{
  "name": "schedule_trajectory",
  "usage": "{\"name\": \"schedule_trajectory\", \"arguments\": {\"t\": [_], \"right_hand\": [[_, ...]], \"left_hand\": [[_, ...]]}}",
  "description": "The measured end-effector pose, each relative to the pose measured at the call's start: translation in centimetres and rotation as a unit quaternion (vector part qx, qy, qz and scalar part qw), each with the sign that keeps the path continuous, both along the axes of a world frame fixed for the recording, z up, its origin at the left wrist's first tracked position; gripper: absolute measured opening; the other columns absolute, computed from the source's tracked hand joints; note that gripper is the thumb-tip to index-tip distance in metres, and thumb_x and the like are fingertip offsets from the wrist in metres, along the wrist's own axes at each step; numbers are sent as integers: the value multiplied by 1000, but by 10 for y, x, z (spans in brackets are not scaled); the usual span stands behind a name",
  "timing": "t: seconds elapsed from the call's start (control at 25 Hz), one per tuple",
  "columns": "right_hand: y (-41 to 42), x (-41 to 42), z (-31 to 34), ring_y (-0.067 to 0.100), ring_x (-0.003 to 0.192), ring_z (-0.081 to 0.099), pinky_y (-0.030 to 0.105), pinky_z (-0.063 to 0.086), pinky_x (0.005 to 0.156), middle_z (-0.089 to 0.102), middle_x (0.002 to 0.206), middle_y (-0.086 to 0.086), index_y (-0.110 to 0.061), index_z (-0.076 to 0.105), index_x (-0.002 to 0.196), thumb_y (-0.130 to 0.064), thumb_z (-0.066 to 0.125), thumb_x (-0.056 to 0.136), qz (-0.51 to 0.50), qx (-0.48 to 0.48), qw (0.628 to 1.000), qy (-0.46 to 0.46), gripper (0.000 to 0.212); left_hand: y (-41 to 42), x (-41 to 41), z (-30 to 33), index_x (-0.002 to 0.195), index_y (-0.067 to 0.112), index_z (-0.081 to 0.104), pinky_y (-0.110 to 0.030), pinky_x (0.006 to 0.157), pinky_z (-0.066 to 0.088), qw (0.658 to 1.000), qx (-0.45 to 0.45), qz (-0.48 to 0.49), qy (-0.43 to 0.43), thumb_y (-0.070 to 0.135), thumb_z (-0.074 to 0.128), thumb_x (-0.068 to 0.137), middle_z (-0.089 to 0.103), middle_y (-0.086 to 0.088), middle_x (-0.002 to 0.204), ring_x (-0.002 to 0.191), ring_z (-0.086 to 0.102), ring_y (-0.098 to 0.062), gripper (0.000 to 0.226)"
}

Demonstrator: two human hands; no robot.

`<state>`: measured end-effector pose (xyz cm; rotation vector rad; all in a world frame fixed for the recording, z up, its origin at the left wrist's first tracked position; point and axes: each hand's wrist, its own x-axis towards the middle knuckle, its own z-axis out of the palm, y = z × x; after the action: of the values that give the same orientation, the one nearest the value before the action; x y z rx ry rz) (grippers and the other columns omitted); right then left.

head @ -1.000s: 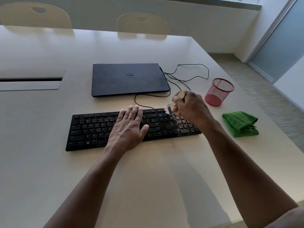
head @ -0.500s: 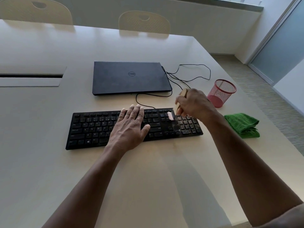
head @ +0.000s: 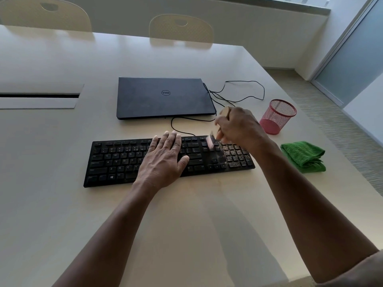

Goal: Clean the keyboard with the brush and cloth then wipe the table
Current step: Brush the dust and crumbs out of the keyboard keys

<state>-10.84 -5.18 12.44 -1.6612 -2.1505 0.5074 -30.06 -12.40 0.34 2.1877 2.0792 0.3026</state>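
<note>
Keyboard, black, lies across the middle of the pale table, its right-hand keys speckled with crumbs. Flat on its centre rests the left hand, fingers spread and palm down. Just right of it, the right hand is closed around a wooden-handled brush, bristles blurred, at the keys. Far behind sits a closed laptop. Further right stand a red mesh cup and, nearer, a folded green cloth.

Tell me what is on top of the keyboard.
On the keyboard: the left hand flat on the middle keys, brush bristles at the right, and brown crumbs on the number pad. Keys under the hand are hidden.
</note>
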Motion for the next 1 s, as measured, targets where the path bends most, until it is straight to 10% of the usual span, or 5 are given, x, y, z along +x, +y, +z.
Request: {"name": "schedule_trajectory", "arguments": {"t": [1.0], "right_hand": [[-21,-6,-2,19,70,70,33,56,68,70,71,1,-11,68,93,-29,47,102,14,-44,996,-76,29]], "left_hand": [[-1,0,1,161,17,-1,-39,125,-8,1000,-3,1,6,56,20,103,-5,-2,169,154,-12,-15,73]]}}
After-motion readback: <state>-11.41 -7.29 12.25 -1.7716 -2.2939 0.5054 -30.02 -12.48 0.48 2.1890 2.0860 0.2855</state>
